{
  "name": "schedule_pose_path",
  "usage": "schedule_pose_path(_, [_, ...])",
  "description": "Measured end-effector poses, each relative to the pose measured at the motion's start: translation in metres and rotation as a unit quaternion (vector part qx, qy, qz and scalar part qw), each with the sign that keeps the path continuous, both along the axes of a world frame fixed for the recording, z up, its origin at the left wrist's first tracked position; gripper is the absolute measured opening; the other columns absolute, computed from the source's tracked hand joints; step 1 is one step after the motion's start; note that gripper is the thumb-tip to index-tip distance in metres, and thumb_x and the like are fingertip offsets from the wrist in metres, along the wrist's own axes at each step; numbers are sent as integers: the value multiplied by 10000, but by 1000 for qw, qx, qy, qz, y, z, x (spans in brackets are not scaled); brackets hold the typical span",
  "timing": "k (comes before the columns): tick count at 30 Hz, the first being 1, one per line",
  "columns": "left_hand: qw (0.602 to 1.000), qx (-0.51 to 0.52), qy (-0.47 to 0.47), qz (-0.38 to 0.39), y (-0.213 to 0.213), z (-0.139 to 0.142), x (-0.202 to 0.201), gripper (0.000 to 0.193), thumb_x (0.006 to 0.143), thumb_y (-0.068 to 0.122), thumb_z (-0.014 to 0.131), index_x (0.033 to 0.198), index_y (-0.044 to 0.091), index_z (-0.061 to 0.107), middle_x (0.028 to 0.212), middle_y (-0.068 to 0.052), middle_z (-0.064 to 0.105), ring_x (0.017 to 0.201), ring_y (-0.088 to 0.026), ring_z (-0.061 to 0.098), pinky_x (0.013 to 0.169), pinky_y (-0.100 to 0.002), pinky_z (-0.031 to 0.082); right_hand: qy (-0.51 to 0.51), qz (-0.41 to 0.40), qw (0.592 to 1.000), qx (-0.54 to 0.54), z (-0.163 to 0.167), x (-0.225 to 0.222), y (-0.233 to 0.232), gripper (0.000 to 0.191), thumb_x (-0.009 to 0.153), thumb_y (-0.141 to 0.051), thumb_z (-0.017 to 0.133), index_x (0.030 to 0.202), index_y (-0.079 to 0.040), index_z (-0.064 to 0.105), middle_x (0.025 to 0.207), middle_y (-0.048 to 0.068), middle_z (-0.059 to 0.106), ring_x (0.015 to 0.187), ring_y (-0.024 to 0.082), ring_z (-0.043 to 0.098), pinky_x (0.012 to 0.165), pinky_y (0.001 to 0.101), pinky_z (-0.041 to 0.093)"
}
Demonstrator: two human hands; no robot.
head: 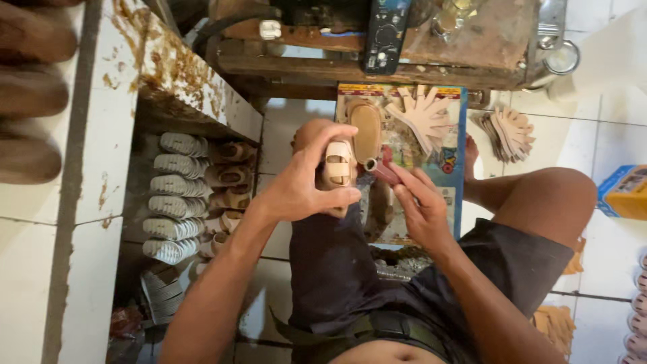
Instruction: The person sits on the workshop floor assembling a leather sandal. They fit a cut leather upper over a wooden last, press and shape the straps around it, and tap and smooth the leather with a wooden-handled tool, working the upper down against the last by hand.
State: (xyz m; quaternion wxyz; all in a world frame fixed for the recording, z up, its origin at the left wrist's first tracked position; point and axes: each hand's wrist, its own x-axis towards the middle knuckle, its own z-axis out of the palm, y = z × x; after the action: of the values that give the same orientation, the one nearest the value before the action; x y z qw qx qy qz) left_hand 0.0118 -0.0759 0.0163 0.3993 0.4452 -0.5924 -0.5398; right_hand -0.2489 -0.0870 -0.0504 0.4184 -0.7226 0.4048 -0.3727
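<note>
- Sandal (337,164): small and tan, with cross straps; held above the lap, wrapped by the left hand (303,182), thumb on the near side, fingers curled over the far side.
- Left hand: clasped firmly round the sandal, forearm coming up from the lower left.
- Right hand (421,205): just right of the sandal, fingers pinched on a small dark red tool (383,170) whose pale round tip points at the sandal's side and lies against or very near it.
- Cardboard sheet (450,158): colourful, flat on the floor beyond both hands; on it lie a tan sole (366,129) and a fan of pale cut straps (426,118).
- Second strap pile (510,133): on the floor tiles, beyond the right hand and to its right.
- Shelf (195,195): left of the left hand, under a stained white counter (101,135); stacked with pale ribbed soles (174,195) and finished sandals.
- Dark shorts (350,269): beneath both hands.
</note>
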Motion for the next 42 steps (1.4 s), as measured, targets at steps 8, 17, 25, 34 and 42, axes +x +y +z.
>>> schedule_pose_path(8, [992, -63, -109, -24, -10, 8, -5, 685, 749, 145, 793, 1362, 112, 490, 991, -70, 664, 891, -186, 671, 817, -331, 544, -3, 57, 985, -164, 17, 19, -14, 378, 989, 23, 641, 1364, -15, 630, 1084, 123, 627, 962, 242, 623, 849, 324, 509])
schedule_pose_path(17, [988, -98, -120, -6, -9, 4, -8, 657, 761, 168, 799, 1344, 105, 504, 1057, -92, 667, 939, -237, 671, 844, -356, 540, 5, 62, 980, -190, 13, 14, -8, 368, 985, -1, 652, 1353, -11, 630, 1151, 151, 649, 1026, 282, 636, 912, 341, 517])
schedule_pose_path(25, [988, -64, -138, -3, -4, 5, -9, 663, 757, 205, 793, 1352, 126, 511, 1075, -108, 684, 958, -293, 710, 855, -382, 554, 12, 21, 986, -163, 19, 15, -2, 359, 991, -3, 640, 1349, -12, 634, 1124, 144, 658, 988, 267, 644, 877, 323, 521])
schedule_pose_path(34, [968, -162, -187, 35, 3, 12, -11, 703, 745, 257, 810, 1375, 142, 520, 1128, -118, 686, 1016, -335, 698, 853, -422, 544, -10, -15, 998, -52, 23, 4, 3, 367, 984, 20, 602, 1348, 13, 638, 1063, 128, 676, 857, 221, 630, 753, 302, 489])
schedule_pose_path(42, [961, -182, -205, 36, 9, 18, -12, 612, 763, 250, 804, 1307, 146, 544, 1113, -122, 682, 1038, -369, 683, 864, -440, 543, 7, -4, 999, -48, 13, 12, 3, 362, 986, 10, 618, 1346, 25, 648, 961, 116, 616, 827, 225, 589, 734, 316, 475])
